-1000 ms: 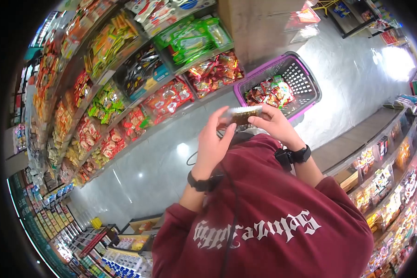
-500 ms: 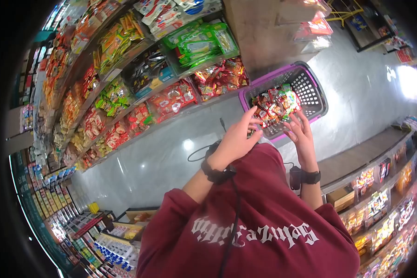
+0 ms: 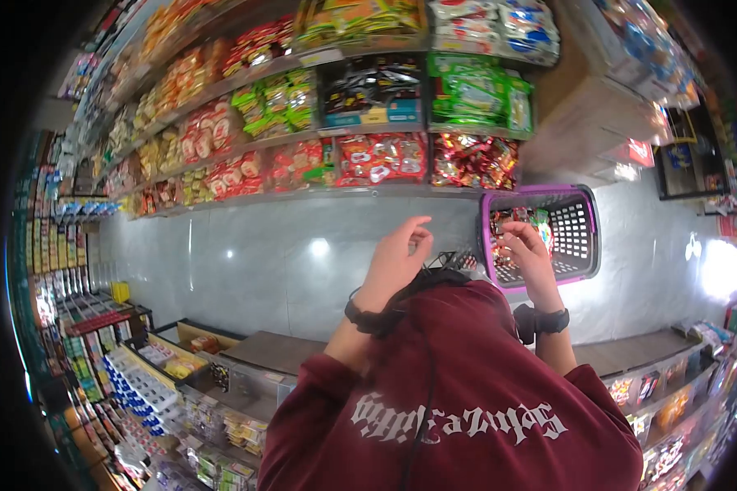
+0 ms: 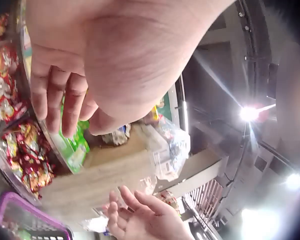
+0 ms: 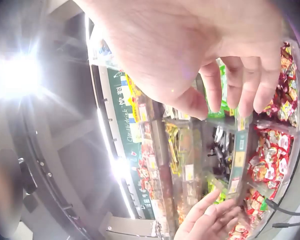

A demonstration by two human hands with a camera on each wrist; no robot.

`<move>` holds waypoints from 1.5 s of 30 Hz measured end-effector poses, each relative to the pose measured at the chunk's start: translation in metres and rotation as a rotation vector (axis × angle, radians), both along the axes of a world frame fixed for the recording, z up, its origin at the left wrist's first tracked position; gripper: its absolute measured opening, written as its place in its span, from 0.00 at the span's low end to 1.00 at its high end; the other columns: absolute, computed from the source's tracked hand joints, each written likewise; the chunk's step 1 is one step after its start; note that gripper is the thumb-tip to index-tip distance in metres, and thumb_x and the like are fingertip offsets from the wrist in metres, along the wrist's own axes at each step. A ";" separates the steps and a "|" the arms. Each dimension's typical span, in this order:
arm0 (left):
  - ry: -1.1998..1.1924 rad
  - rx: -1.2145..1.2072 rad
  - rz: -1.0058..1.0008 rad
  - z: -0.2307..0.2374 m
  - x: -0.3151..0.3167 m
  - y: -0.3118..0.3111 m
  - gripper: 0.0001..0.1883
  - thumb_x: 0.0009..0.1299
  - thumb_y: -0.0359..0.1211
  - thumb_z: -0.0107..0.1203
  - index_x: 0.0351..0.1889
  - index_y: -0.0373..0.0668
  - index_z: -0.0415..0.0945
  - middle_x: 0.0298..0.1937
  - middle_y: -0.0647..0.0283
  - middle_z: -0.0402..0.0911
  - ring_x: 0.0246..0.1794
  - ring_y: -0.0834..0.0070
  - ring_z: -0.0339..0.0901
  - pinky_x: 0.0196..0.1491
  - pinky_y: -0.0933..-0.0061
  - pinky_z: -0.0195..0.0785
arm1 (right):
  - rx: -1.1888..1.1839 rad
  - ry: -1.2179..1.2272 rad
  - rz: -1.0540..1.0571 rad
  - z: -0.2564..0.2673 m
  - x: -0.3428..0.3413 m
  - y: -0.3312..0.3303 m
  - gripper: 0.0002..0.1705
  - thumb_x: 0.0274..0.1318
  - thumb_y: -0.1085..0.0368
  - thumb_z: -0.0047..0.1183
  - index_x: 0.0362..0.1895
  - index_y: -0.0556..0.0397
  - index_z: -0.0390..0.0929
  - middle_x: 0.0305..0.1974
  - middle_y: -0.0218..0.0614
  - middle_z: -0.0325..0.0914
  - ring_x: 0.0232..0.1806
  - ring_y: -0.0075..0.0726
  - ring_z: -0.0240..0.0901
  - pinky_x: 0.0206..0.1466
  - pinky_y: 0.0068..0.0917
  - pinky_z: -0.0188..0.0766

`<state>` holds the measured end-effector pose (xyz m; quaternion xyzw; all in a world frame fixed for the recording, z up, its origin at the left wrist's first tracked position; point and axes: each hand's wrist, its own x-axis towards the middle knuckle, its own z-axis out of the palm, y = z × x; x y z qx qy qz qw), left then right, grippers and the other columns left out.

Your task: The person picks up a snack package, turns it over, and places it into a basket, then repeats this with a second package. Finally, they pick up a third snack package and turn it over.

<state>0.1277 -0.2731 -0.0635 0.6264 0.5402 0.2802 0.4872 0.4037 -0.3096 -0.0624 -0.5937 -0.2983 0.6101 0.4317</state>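
Observation:
My left hand [image 3: 400, 260] hangs in front of the dark red shirt with its fingers loosely bent and nothing between them. To its right, my right hand [image 3: 530, 260] is over the near side of a grey basket with a purple rim [image 3: 539, 190], its fingers relaxed and slightly bent. Shiny red and green snack packets [image 3: 542, 227] lie in the basket, partly covered from sight by that hand. In the left wrist view the left palm [image 4: 135, 60] shows no held thing. The right palm [image 5: 165, 50] looks equally bare in the right wrist view.
Stepped shelf bins of packaged snacks [image 3: 381, 159] run along the far side, with green packets [image 3: 471, 94] above the red ones. A wooden panel [image 3: 561, 123] rises behind the basket. Low shelves [image 3: 630, 352] stand behind the person. Grey floor [image 3: 254, 262] lies between.
A small dark packet, held in both hands a second ago, no longer shows in them. The left hand moved toward the basket, then back left. The head view has turned, levelling the shelves.

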 end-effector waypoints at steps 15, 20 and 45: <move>0.090 -0.189 0.593 -0.093 -0.308 -0.080 0.15 0.75 0.34 0.60 0.57 0.40 0.80 0.42 0.56 0.88 0.43 0.67 0.85 0.48 0.67 0.76 | -0.032 -0.226 0.625 0.014 -0.220 0.067 0.15 0.73 0.64 0.55 0.59 0.53 0.77 0.47 0.24 0.78 0.48 0.20 0.74 0.53 0.23 0.72; 0.142 -0.243 0.616 -0.109 -0.310 -0.075 0.15 0.75 0.34 0.60 0.57 0.41 0.80 0.42 0.55 0.88 0.44 0.64 0.86 0.49 0.65 0.77 | -0.046 -0.268 0.716 0.018 -0.249 0.097 0.18 0.71 0.60 0.58 0.60 0.51 0.79 0.39 0.23 0.77 0.42 0.19 0.69 0.46 0.22 0.68; 0.325 -0.073 0.165 -0.202 -0.421 0.198 0.16 0.72 0.37 0.59 0.56 0.42 0.80 0.50 0.48 0.85 0.49 0.47 0.83 0.53 0.54 0.76 | 0.091 -0.214 0.635 -0.036 -0.316 0.291 0.14 0.72 0.63 0.57 0.57 0.55 0.79 0.51 0.30 0.81 0.54 0.25 0.77 0.59 0.25 0.73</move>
